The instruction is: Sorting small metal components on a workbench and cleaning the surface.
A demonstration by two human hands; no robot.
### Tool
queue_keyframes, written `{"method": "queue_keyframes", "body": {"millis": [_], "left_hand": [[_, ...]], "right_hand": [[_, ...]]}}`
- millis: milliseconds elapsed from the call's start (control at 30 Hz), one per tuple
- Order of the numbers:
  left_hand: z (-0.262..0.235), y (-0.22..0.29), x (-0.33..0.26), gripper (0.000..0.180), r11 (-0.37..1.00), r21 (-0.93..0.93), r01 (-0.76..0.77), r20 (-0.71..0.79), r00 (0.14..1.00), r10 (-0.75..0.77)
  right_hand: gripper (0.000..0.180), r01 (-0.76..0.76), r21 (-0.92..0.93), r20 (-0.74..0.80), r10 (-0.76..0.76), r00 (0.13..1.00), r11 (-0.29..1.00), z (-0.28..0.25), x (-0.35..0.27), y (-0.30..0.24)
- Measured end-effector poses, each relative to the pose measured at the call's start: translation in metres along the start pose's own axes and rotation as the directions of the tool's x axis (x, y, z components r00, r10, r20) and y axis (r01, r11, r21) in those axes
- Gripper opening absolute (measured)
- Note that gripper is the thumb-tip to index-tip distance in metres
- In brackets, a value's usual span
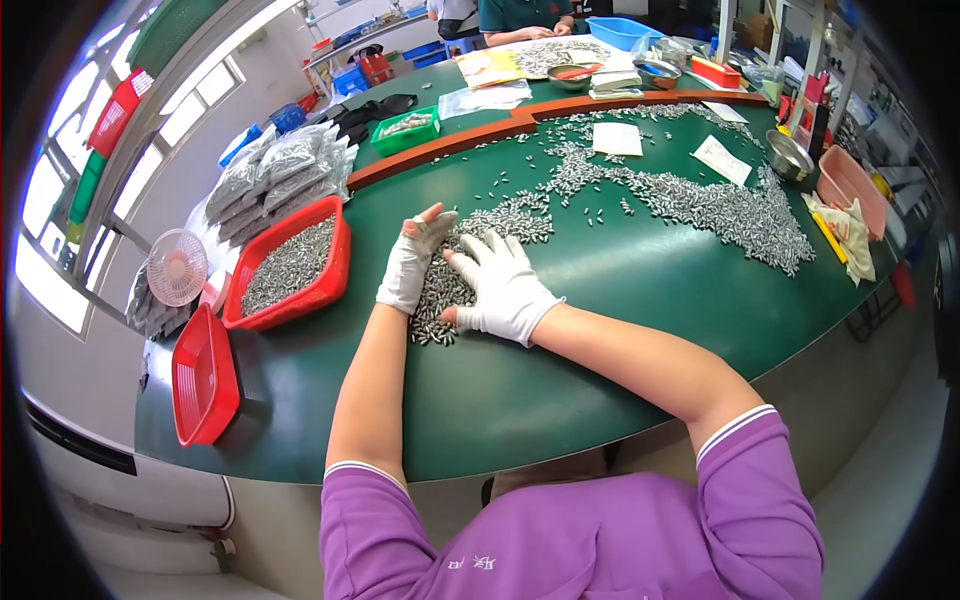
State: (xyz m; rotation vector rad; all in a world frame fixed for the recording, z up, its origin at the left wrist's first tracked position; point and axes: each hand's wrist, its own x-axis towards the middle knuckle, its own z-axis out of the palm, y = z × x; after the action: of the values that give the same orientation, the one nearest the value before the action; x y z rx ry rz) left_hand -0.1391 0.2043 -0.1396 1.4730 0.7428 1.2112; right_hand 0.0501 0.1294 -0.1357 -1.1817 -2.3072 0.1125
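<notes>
A pile of small silvery metal parts [438, 322] lies on the green tabletop between my two hands. Both hands wear white gloves with some fingertips bare. My left hand [415, 262] stands on its edge along the pile's left side, its fingers stretched away from me. Over the right part of the pile, my right hand [505, 288] rests palm down with the fingers spread, touching the parts. Neither hand is closed around anything. To the left of my left hand, a red basket [340, 265] is filled with similar small metal parts.
An empty red tray [205, 385] sits at the table's left edge. Bagged parts [285, 165] are stacked behind the filled basket, near a green basket [405, 131]. A larger spread of parts [715, 208] covers the right side. A brown-red wooden strip [440, 150] crosses the table. Another person sits beyond.
</notes>
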Motion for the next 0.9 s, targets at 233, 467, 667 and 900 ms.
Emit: {"method": "queue_keyframes", "body": {"millis": [233,467,667,900], "left_hand": [[-0.009,0.002,-0.003,0.091,0.983,0.182,0.021,-0.061,0.998,-0.010],[0.002,0.001,-0.010,0.071,0.881,0.470,-0.048,0.094,0.996,0.004],[0.008,0.009,-0.008,0.082,0.943,0.329,0.045,0.051,0.997,-0.066],[-0.011,-0.002,-0.001,0.088,0.927,0.376,0.005,0.037,0.999,-0.020]], "right_hand": [[0.074,-0.100,-0.115,-0.202,0.075,0.977,0.988,-0.027,-0.009,0.057],[0.081,-0.131,-0.120,0.088,0.142,0.986,0.984,-0.027,-0.006,0.046],[0.086,-0.122,0.000,0.082,0.122,0.989,0.992,-0.010,0.005,0.015],[0.083,-0.190,0.075,0.092,0.183,0.979,0.979,-0.005,0.015,0.001]]}}
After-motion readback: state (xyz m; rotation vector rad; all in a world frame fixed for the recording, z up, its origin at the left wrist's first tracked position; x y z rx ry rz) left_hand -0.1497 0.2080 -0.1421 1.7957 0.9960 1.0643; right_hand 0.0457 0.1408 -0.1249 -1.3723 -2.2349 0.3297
